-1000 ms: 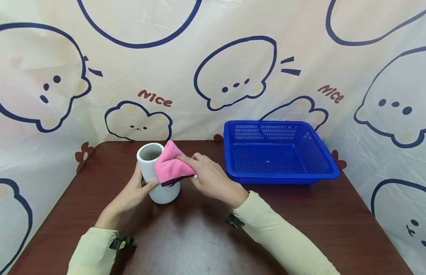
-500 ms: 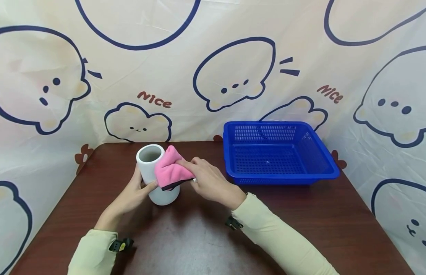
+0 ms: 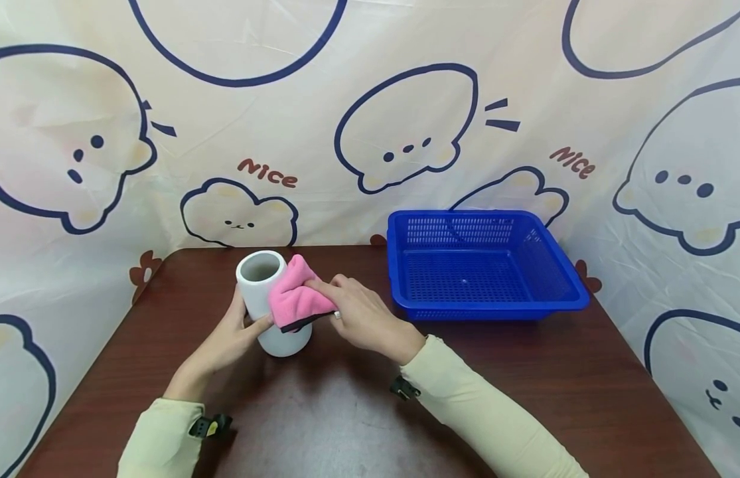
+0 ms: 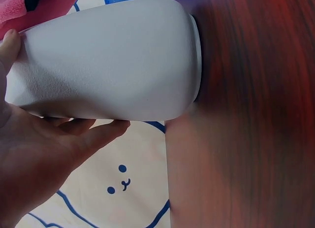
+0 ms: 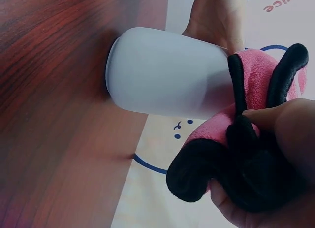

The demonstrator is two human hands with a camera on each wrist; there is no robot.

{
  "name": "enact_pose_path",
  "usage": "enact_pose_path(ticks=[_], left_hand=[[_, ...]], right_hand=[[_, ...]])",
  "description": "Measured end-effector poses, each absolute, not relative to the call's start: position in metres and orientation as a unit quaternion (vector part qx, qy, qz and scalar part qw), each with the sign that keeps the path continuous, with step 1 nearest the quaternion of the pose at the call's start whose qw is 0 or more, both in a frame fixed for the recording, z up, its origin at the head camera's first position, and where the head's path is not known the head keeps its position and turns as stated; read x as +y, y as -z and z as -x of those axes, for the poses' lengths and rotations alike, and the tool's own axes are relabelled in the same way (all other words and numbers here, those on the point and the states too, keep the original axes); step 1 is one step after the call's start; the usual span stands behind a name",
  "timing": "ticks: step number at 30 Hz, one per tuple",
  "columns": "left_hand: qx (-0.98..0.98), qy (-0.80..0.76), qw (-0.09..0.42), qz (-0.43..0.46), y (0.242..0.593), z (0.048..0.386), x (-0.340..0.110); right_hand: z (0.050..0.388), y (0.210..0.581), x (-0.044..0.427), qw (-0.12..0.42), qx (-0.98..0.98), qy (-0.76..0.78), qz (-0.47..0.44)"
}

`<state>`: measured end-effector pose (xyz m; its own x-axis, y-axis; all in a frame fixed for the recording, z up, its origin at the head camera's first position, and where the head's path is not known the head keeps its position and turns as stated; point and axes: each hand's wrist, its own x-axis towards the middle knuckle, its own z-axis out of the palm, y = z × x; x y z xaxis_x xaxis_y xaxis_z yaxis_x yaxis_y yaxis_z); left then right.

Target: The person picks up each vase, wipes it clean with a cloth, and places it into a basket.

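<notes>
A white vase (image 3: 284,341) with a round open mouth stands upright on the brown table (image 3: 346,425), left of the middle. My left hand (image 3: 227,336) grips its left side, the thumb across the front and the fingers behind; the left wrist view shows the vase's smooth lower body (image 4: 118,60). In my right hand (image 3: 370,317) is a folded pink cloth (image 3: 299,295) with black edging, pressed against the vase's upper right side. The right wrist view shows the cloth (image 5: 258,75) bunched between thumb and fingers. The vase's far side is hidden.
A blue plastic basket (image 3: 489,307) with perforated sides stands at the back right of the table, behind my right forearm. A cartoon-printed curtain (image 3: 322,219) hangs along the back and both sides.
The cloth and my right hand have shifted slightly down along the vase's side. My left hand keeps its grip, and the vase stays in place.
</notes>
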<state>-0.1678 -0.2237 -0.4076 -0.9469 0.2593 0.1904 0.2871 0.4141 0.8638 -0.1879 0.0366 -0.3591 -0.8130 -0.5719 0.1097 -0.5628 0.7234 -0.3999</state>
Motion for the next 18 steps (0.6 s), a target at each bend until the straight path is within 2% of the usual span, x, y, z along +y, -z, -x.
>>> enact_pose_path(ticks=[18], left_hand=[[-0.842, 0.516, 0.009, 0.159, 0.4078, 0.1679, -0.2236]], right_hand=[[0.1874, 0.3673, 0.0364, 0.018, 0.931, 0.201, 0.304]])
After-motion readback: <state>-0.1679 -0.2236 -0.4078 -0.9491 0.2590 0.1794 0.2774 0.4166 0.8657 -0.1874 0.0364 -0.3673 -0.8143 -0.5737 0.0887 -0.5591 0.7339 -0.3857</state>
